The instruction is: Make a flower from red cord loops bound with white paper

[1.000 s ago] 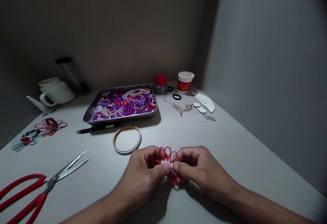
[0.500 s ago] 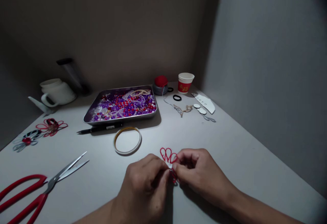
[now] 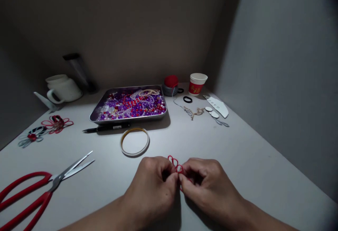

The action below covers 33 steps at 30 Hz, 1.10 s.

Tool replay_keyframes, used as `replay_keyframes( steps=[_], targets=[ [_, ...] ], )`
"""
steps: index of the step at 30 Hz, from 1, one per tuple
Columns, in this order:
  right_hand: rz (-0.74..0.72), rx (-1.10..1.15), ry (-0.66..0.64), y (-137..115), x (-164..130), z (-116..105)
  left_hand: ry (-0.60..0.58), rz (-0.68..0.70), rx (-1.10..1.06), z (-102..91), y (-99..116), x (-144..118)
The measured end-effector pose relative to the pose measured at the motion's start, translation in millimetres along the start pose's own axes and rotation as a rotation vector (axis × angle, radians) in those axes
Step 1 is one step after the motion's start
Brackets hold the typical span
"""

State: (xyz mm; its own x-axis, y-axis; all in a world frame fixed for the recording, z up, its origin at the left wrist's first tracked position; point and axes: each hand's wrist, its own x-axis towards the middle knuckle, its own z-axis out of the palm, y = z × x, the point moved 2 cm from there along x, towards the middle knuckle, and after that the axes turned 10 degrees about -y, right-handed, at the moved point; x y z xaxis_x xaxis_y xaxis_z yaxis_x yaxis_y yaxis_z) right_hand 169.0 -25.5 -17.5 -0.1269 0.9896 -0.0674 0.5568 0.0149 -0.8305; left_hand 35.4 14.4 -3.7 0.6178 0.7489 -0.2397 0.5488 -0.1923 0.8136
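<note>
Between my hands is a piece of looped red cord (image 3: 173, 160), its petal-like loops sticking up past the fingertips. My left hand (image 3: 155, 185) pinches it from the left, thumb against forefinger. From the right, my right hand (image 3: 207, 187) pinches the same piece, its thumb nearly touching the left one. The fingers cover the middle of the cord, and a short red bit shows below them. Red-handled scissors (image 3: 55, 181) lie partly open left of my hands. A roll of tape (image 3: 122, 146) lies flat beyond my left hand.
A metal tray (image 3: 132, 119) of beads stands at the back, with a black pen (image 3: 105, 128) before it. Cord flowers (image 3: 56, 123) and a white pot (image 3: 64, 88) are on the left. Yarn (image 3: 171, 85), a paper cup (image 3: 196, 83) and a white card (image 3: 218, 106) are at back right.
The red loops have turned and bunched closer to the fingers, and the white bit at their base no longer shows. My left hand has shifted its grip. The view has moved slightly.
</note>
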Motion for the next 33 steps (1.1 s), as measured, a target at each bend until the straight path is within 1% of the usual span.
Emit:
replay_keyframes(
  steps=[4, 6, 12, 15, 20, 28, 33],
  targets=[
    [0.015, 0.006, -0.002, 0.4, 0.2, 1.2, 0.102, 0.017, 0.088, 4.9, -1.3, -2.1],
    [0.044, 0.043, -0.017, 0.1, 0.8, 1.2, 0.120, 0.029, 0.098, 6.1, -1.6, -2.7],
    [0.194, 0.199, -0.058, -2.1, 5.0, -1.2, 0.066, -0.022, -0.042, 3.0, -3.2, -1.1],
    [0.226, 0.223, -0.068, -3.1, 5.9, -2.1, 0.052, 0.016, -0.070, 1.1, -1.1, -2.2],
    [0.168, 0.168, -0.048, -3.0, 5.3, -1.2, 0.054, 0.084, -0.010, 1.2, 2.3, -5.7],
    [0.037, 0.024, 0.005, -2.6, 2.7, 0.5, 0.084, 0.045, 0.015, 2.2, 1.7, -5.2],
    [-0.008, 0.024, 0.007, -3.6, 0.6, 0.3, 0.086, 0.046, 0.030, 2.8, 2.1, -5.3]
  ],
)
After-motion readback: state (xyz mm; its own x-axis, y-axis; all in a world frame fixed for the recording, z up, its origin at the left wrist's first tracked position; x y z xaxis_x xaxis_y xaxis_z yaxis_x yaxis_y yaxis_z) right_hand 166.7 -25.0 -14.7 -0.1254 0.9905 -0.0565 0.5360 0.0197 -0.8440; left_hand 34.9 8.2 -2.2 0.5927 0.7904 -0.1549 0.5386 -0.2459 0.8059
